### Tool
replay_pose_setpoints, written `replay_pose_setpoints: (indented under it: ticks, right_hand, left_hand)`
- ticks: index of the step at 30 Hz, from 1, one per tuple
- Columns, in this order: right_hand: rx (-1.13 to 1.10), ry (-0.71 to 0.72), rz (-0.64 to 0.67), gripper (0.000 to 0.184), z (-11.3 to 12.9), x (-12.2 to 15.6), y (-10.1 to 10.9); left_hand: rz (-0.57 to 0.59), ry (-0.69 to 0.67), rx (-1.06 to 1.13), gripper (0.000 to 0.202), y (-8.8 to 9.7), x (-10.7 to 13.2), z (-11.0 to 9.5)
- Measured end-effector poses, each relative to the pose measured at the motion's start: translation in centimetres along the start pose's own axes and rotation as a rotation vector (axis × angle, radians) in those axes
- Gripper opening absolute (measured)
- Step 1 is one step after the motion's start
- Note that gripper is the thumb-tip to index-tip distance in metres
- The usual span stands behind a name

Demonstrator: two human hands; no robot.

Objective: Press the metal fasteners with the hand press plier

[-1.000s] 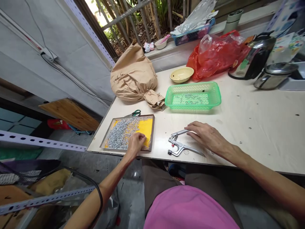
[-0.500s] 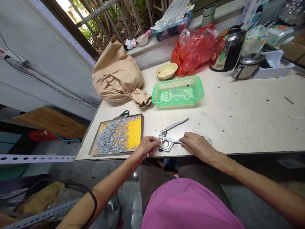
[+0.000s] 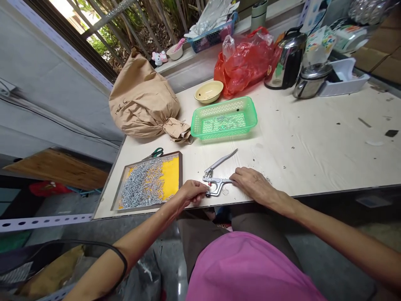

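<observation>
Metal snap pliers (image 3: 218, 174) lie open near the table's front edge, one handle pointing up and away. My right hand (image 3: 252, 183) rests on the lower handle, fingers curled over it. My left hand (image 3: 191, 193) is pinched at the pliers' jaw, holding something too small to make out. Just left of it sits a brown-framed yellow tray (image 3: 173, 173) heaped with several small metal pieces (image 3: 138, 189). A green plastic basket (image 3: 247, 109) farther back holds a few metal pieces.
Green-handled scissors (image 3: 154, 153) lie behind the tray. A tied brown paper sack (image 3: 141, 103), a yellow bowl (image 3: 208, 91), a red plastic bag (image 3: 247, 62), a kettle (image 3: 285, 59) and a steel pot (image 3: 308, 80) stand at the back. The table's edge runs just below my hands.
My left hand left the tray of metal pieces and came to the pliers' jaw. My right hand shifted onto the lower handle; the pliers turned and slid toward the table's edge.
</observation>
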State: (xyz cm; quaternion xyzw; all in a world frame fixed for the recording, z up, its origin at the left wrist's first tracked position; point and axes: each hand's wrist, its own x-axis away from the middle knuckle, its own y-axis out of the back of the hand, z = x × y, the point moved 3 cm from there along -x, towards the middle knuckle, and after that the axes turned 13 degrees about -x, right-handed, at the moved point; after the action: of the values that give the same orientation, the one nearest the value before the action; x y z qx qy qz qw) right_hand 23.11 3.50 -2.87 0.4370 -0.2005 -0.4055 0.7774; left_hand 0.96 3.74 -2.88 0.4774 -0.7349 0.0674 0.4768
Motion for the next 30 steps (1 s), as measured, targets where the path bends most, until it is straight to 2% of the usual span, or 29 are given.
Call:
replay_pose_setpoints:
  ticks: [5, 6, 9, 12, 17, 24, 26, 27, 30]
  right_hand:
    - [-0.015, 0.021, 0.0, 0.023, -0.4, 0.0, 0.5]
    - [-0.012, 0.027, -0.012, 0.03, -0.5, -0.2, 0.8]
    - [0.027, 0.021, -0.024, 0.07, -1.2, -1.4, 1.7]
    - [0.065, 0.012, 0.07, 0.091, -1.9, -3.1, 2.1]
    - [0.078, 0.031, 0.152, 0.09, -1.9, -4.9, 2.4]
    - [0.086, -0.004, 0.145, 0.076, -0.8, -4.3, 3.0]
    - [0.081, -0.001, 0.134, 0.067, -0.5, -4.0, 3.1]
    - [0.077, 0.001, 0.128, 0.063, -0.5, -3.9, 3.1]
    - [0.071, 0.002, 0.124, 0.055, -0.3, -3.8, 2.8]
  left_hand:
    - [0.041, -0.01, -0.098, 0.036, 0.3, -0.2, -0.4]
    - [0.05, -0.019, -0.106, 0.037, 0.4, -0.3, -0.4]
    - [0.062, -0.019, -0.128, 0.038, 0.5, -0.6, -0.3]
    - [0.054, 0.005, -0.157, 0.04, 0.6, -0.8, -0.3]
    - [0.059, 0.01, -0.151, 0.04, 0.5, -0.7, -0.5]
    - [0.053, 0.008, -0.183, 0.037, 0.5, -0.5, -0.2]
    - [-0.01, -0.004, -0.294, 0.037, 0.5, 0.1, -0.4]
    - [-0.09, -0.026, -0.382, 0.036, 0.5, 0.5, -0.6]
    - [-0.436, -0.23, -0.677, 0.026, 0.1, 1.9, -2.3]
